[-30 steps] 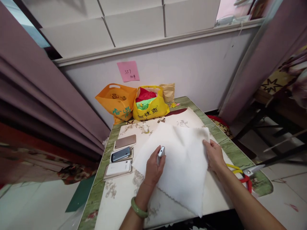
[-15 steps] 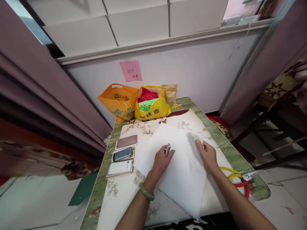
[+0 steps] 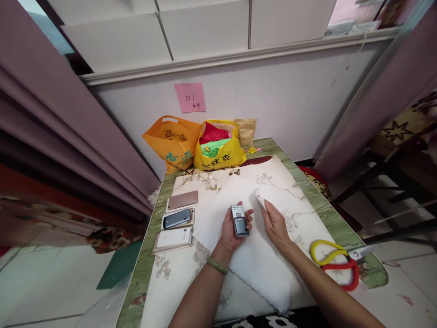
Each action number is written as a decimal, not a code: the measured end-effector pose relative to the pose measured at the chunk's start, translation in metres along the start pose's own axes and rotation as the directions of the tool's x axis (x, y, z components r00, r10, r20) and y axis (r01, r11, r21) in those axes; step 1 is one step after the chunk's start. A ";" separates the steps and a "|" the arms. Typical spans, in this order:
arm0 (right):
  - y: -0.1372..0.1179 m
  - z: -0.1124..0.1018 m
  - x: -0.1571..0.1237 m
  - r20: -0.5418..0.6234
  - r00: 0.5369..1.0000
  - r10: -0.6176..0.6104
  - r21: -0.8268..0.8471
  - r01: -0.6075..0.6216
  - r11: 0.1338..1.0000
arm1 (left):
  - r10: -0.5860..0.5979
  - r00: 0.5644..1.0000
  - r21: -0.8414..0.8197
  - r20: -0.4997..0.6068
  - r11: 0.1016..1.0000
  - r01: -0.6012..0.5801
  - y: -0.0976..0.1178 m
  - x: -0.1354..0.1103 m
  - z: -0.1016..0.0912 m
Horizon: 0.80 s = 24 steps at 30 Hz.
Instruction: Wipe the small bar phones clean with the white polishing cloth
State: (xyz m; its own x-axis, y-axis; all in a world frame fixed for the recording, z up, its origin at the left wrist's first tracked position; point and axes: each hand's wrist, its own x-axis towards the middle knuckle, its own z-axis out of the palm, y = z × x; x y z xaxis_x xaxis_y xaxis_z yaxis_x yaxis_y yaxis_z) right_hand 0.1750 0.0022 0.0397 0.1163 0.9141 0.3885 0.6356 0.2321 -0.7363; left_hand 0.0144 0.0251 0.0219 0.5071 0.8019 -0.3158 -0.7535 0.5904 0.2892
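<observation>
My left hand (image 3: 231, 230) is closed round a small silver keypad phone (image 3: 239, 220), face up, over a white cloth (image 3: 259, 255) spread on the table. My right hand (image 3: 276, 222) pinches a folded corner of that cloth just to the right of the phone. A green bangle (image 3: 215, 265) sits on my left wrist. The cloth covers the middle of the table and hangs over its near edge.
Three phones (image 3: 176, 219) lie in a column at the table's left. Scissors with yellow and red handles (image 3: 336, 262) lie at the right. An orange bag (image 3: 174, 143), a yellow bag (image 3: 218, 148) and a brown pouch (image 3: 246, 130) stand at the far end. Curtains (image 3: 61, 123) hang on the left.
My left hand has turned the phone from edge-on to face up. My right hand has drawn the cloth's right corner inward toward the phone, folding it over.
</observation>
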 end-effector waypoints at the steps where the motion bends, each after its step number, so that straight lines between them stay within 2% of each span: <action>1: -0.001 0.003 -0.005 0.045 0.996 -0.079 -0.016 0.080 0.997 | 0.019 0.999 -0.013 -0.026 1.000 -0.020 0.000 0.001 -0.002; 2: -0.002 0.006 -0.010 0.118 0.979 -0.164 -0.038 0.169 0.985 | 0.041 0.997 -0.018 -0.065 0.999 -0.042 -0.001 0.003 -0.003; 4: -0.005 0.009 -0.022 0.318 0.896 -0.310 -0.074 0.350 0.934 | 0.077 0.985 -0.007 -0.153 0.997 -0.079 -0.002 0.006 -0.005; 6: -0.010 0.009 -0.032 0.482 0.793 -0.372 -0.104 0.473 0.875 | 0.086 0.976 0.015 -0.201 0.996 -0.085 -0.002 0.007 -0.006; 7: -0.012 0.007 -0.036 0.529 0.760 -0.376 -0.121 0.507 0.854 | 0.084 0.976 0.022 -0.199 0.996 -0.081 -0.002 0.007 -0.006; 11: -0.018 -0.003 -0.043 0.584 0.706 -0.400 -0.138 0.572 0.808 | 0.101 0.984 0.057 -0.143 0.994 -0.094 0.000 0.003 -0.004; 14: -0.018 -0.004 -0.040 0.618 0.658 -0.430 -0.095 0.605 0.790 | 0.011 0.988 0.048 -0.153 0.999 -0.004 0.002 0.001 -0.003; 16: -0.016 0.001 -0.036 0.618 0.670 -0.411 -0.110 0.592 0.798 | -0.065 0.982 0.005 -0.179 0.998 0.067 0.003 0.001 -0.005; 18: -0.013 0.009 -0.028 0.606 0.703 -0.372 -0.150 0.560 0.815 | -0.089 0.976 -0.035 -0.200 0.996 0.083 0.002 0.002 -0.006; 24: -0.009 0.031 -0.003 0.567 0.796 -0.210 -0.267 0.419 0.868 | 0.032 0.994 -0.015 -0.101 0.999 -0.034 -0.002 0.006 -0.008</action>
State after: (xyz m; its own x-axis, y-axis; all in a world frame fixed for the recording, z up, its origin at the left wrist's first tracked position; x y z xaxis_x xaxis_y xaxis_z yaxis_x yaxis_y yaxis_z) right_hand 0.1452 0.0076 0.0281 -0.4737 0.8678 0.1501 0.8042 0.4957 -0.3279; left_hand 0.0160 0.0283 0.0120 0.4379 0.8073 -0.3957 -0.7763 0.5615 0.2865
